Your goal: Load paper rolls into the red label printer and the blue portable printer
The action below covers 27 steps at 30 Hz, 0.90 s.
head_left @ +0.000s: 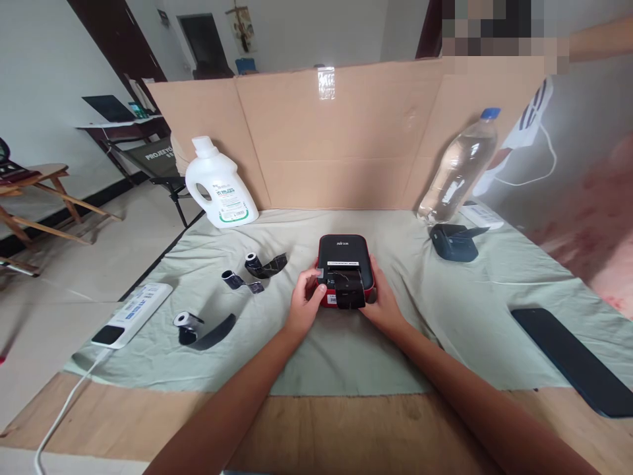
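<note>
A small black and red printer (344,249) sits on the pale green cloth (376,359) at the centre. A dark strip (349,290) hangs out over its front. My left hand (305,300) holds the printer's left side, its thumb at the front corner. Along the right side lies my right hand (384,300), its fingers partly hidden behind the casing. To the left are three small rolls with dark strips unrolled: an upper one (252,260), a middle one (230,280) and a lower one (188,322).
A white jug (217,185) and a clear bottle (459,171) stand before a cardboard screen (341,145). A power strip (136,313) lies left, a black phone (573,356) right, a dark device (452,243) back right. Behind the screen is a person (601,41).
</note>
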{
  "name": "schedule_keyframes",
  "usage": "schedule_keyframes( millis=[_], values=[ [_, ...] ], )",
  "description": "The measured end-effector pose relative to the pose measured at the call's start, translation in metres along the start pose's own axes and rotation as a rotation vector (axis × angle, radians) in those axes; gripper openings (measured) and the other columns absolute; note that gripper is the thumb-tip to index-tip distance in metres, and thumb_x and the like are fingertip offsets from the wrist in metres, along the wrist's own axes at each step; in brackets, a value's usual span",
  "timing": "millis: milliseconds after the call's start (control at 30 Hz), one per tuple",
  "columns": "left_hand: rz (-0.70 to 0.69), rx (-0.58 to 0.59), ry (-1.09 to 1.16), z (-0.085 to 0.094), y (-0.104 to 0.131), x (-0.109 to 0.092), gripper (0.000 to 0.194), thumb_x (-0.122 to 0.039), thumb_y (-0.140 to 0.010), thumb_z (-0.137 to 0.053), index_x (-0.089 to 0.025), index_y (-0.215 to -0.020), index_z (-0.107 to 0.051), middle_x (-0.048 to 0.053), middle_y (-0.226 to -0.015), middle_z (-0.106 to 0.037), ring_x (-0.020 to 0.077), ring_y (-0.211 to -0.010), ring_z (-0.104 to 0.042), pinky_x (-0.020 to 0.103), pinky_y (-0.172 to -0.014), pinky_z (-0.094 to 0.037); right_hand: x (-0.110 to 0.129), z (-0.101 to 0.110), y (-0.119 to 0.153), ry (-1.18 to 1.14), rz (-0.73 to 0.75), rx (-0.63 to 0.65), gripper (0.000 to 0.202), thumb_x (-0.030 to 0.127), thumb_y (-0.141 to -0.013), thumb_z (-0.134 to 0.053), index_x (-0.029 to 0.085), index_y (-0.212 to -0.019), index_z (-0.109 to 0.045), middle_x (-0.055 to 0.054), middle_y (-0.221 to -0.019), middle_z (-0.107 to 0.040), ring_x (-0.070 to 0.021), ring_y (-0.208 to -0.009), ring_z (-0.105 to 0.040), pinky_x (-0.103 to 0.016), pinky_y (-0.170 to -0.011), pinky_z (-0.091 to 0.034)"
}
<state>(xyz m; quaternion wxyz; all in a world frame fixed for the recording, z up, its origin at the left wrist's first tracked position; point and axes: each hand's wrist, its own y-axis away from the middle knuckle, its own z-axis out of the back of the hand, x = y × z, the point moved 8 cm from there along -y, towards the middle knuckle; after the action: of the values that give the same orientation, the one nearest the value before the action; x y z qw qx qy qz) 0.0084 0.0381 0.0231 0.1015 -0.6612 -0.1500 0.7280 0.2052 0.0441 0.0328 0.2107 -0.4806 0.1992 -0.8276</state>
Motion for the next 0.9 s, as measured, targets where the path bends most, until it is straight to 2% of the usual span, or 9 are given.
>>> schedule_keyframes(
  millis=[200,333,533,600,667,733,800,867,900],
  values=[
    [-0.015,0.174,-0.091,0.005,-0.009,0.004,0.029,-0.048,-0.094,-0.047,-0.023,-0.108,-0.053,0.011,-0.155,-0.04,0.0236,-0.13,-0.055,0.04,-0.105,-0.049,-0.002,-0.001,-0.001,-0.034,-0.058,0.031,0.094,0.038,-0.078,-0.071,0.035,-0.155,-0.017,-0.009,-0.159,-0.034,-0.0325,-0.145,-0.037,-0.05,-0.119,-0.035],
    [-0.028,0.174,-0.193,0.007,-0.011,0.007,0.03,-0.049,-0.095,-0.044,-0.023,-0.106,-0.054,0.01,-0.156,-0.038,0.0234,-0.134,-0.051,0.039,-0.106,-0.048,-0.002,-0.001,-0.003,-0.05,-0.046,0.029,0.098,0.039,-0.076,-0.074,0.033,-0.156,-0.017,-0.011,-0.157,-0.035,-0.0325,-0.143,-0.038,-0.05,-0.118,-0.036],
    [-0.189,0.147,-0.241,0.009,-0.006,-0.01,0.026,-0.039,-0.096,-0.047,-0.023,-0.115,-0.057,0.01,-0.151,-0.046,0.0233,-0.135,-0.049,0.039,-0.109,-0.045,0.001,0.0,-0.001,-0.057,-0.043,0.054,0.099,0.039,-0.077,-0.072,0.033,-0.158,-0.016,-0.008,-0.159,-0.033,-0.0312,-0.145,-0.035,-0.05,-0.119,-0.032],
    [-0.229,0.141,-0.258,0.01,-0.005,-0.015,0.025,-0.037,-0.096,-0.049,-0.022,-0.115,-0.057,0.011,-0.148,-0.049,0.0234,-0.136,-0.049,0.04,-0.109,-0.044,0.004,0.007,0.001,-0.086,-0.048,0.064,0.082,0.035,-0.082,-0.061,0.03,-0.156,-0.026,-0.008,-0.157,-0.037,-0.0298,-0.144,-0.037,-0.05,-0.115,-0.037],
    [-0.235,0.14,-0.269,0.01,-0.005,-0.015,0.026,-0.037,-0.097,-0.048,-0.022,-0.116,-0.057,0.011,-0.144,-0.053,0.0234,-0.133,-0.051,0.04,-0.109,-0.044,0.009,0.021,-0.003,-0.128,-0.03,0.028,0.062,0.027,-0.085,-0.05,0.028,-0.147,-0.045,-0.006,-0.152,-0.045,-0.027,-0.139,-0.044,-0.046,-0.107,-0.046],
    [-0.249,0.137,-0.262,0.011,-0.006,-0.015,0.027,-0.037,-0.097,-0.048,-0.022,-0.118,-0.057,0.011,-0.141,-0.056,0.0237,-0.13,-0.054,0.042,-0.107,-0.045,0.015,0.038,-0.015,-0.136,0.003,-0.046,0.045,0.021,-0.086,-0.044,0.026,-0.126,-0.065,-0.006,-0.138,-0.06,-0.0242,-0.127,-0.055,-0.042,-0.099,-0.049],
    [-0.278,0.141,-0.24,0.01,-0.006,-0.015,0.027,-0.036,-0.097,-0.049,-0.022,-0.118,-0.057,0.011,-0.14,-0.057,0.024,-0.129,-0.054,0.042,-0.107,-0.045,0.019,0.046,-0.037,-0.08,-0.022,-0.064,0.035,0.021,-0.087,-0.043,0.023,-0.105,-0.073,-0.006,-0.115,-0.072,-0.0222,-0.11,-0.064,-0.038,-0.093,-0.05],
    [-0.299,0.14,-0.222,0.01,-0.006,-0.016,0.025,-0.034,-0.098,-0.05,-0.022,-0.118,-0.057,0.011,-0.14,-0.057,0.024,-0.129,-0.055,0.043,-0.108,-0.044,0.022,0.039,-0.068,0.028,-0.079,0.041,0.031,0.022,-0.089,-0.045,0.021,-0.099,-0.074,-0.006,-0.1,-0.075,-0.0204,-0.097,-0.067,-0.034,-0.088,-0.05],
    [-0.302,0.139,-0.22,0.01,-0.006,-0.016,0.025,-0.033,-0.098,-0.05,-0.022,-0.118,-0.057,0.011,-0.14,-0.057,0.024,-0.129,-0.055,0.043,-0.108,-0.044,0.025,0.028,-0.084,0.1,-0.091,0.147,0.03,0.021,-0.089,-0.046,0.02,-0.099,-0.074,-0.005,-0.098,-0.076,-0.0198,-0.093,-0.068,-0.032,-0.085,-0.049]
  ],
)
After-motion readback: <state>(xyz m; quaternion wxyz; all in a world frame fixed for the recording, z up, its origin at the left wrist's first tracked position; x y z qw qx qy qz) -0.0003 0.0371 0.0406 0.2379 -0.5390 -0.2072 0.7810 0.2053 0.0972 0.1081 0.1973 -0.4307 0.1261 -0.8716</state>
